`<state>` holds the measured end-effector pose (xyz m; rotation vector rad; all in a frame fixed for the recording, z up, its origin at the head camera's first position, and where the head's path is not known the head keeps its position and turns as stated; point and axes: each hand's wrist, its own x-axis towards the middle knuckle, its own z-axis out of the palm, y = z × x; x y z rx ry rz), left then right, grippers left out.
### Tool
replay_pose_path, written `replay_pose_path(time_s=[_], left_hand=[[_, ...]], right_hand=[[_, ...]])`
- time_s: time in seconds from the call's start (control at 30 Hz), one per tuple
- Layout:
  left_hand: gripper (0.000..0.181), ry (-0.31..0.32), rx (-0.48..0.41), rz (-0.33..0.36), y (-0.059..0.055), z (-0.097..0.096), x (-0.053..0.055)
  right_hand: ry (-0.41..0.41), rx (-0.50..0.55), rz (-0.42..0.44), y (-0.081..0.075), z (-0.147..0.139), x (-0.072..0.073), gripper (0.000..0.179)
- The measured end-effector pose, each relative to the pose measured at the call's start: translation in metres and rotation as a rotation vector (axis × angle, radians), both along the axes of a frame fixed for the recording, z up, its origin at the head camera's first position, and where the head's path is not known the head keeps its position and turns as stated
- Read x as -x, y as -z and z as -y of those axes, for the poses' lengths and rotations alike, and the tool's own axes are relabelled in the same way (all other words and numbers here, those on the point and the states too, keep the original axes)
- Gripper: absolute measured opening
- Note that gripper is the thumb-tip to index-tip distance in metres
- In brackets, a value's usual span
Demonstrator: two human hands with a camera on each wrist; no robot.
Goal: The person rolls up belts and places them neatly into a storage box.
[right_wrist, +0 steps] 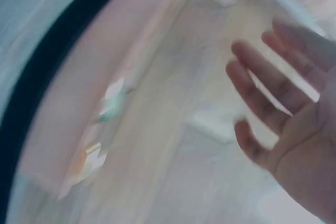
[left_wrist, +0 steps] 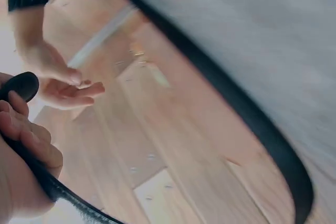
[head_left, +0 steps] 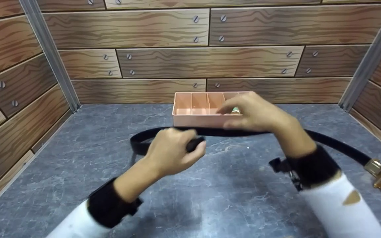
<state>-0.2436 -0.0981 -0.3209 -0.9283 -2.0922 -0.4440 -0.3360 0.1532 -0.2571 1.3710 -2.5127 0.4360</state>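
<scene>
A black belt [head_left: 157,133] with a gold buckle [head_left: 377,172] loops across the work surface, its buckle end at the right. My left hand [head_left: 172,150] grips the strap near its tip, and the rounded end [left_wrist: 23,86] pokes out past the fingers in the left wrist view. From that fist the strap bends back at the left and runs behind both hands. My right hand [head_left: 256,112] is raised in front of the box's right part, fingers spread and nothing in them, as the right wrist view also shows.
At the back stands a pink box [head_left: 190,120] split into compartments, with small items [head_left: 235,110] in the right part. Wood-patterned walls [head_left: 164,62] rise behind and on both sides of the grey marbled table [head_left: 190,201].
</scene>
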Motion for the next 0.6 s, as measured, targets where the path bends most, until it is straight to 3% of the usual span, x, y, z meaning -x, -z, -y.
replay_pose_path(time_s=[0.1, 0.17, 0.23, 0.3, 0.47, 0.53, 0.6], left_hand=[[0.022, 0.066, -0.058, -0.003, -0.019, -0.018, 0.001], [0.014, 0.114, -0.093, -0.02, -0.03, -0.028, 0.0], [0.012, 0.151, -0.118, -0.053, -0.042, -0.037, -0.004], [0.012, 0.171, -0.145, -0.097, -0.052, -0.045, -0.008], [0.01, 0.203, -0.193, -0.152, -0.067, -0.055, -0.015], [0.014, 0.217, -0.189, -0.157, -0.069, -0.057, -0.016], [0.016, 0.269, -0.18, -0.108, -0.07, -0.059, -0.017]], right_hand=[[-0.202, 0.109, -0.103, -0.007, 0.008, -0.036, 0.038], [-0.274, 0.17, -0.203, -0.012, 0.012, -0.059, 0.037], [-0.287, 0.222, -0.309, -0.017, 0.013, -0.077, 0.033], [-0.238, 0.247, -0.428, -0.022, 0.011, -0.092, 0.031], [-0.168, 0.342, -0.674, -0.029, 0.003, -0.114, 0.03], [-0.208, 0.417, -0.717, -0.028, 0.001, -0.118, 0.029], [-0.277, 0.501, -0.71, -0.026, 0.0, -0.119, 0.027]])
